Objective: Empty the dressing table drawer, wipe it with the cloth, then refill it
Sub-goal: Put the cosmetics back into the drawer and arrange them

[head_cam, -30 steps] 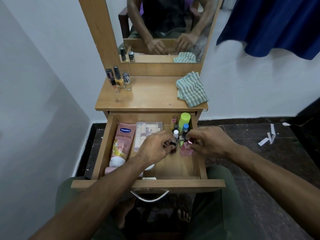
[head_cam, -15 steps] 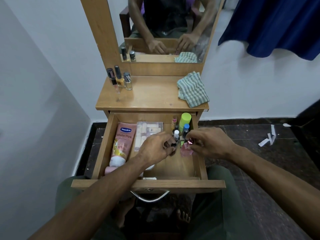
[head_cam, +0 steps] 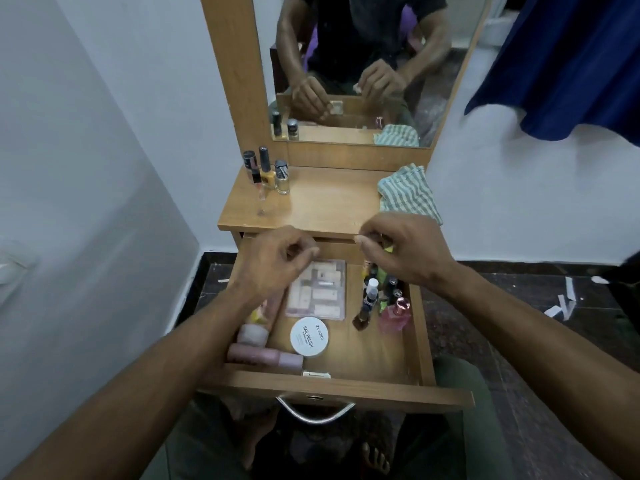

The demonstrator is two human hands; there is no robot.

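Note:
The wooden drawer is pulled out below the tabletop. In it lie a clear plastic box, a white round nail polish tin, a pink tube, a pink bottle on its side, a pink perfume bottle and several small bottles. The striped cloth lies at the tabletop's right. My left hand hovers over the drawer's back left, fingers curled, its contents hidden. At the back right, my right hand pinches a small item between thumb and finger; the mirror shows it as white.
Three nail polish bottles stand at the tabletop's back left. The mirror rises behind. A white wall closes the left side; a blue cloth hangs at upper right. The drawer front is above my knees.
Both hands have risen from the small bottles toward the drawer's back edge. The pink perfume bottle stays in the drawer, and a dark bottle now lies uncovered beside it.

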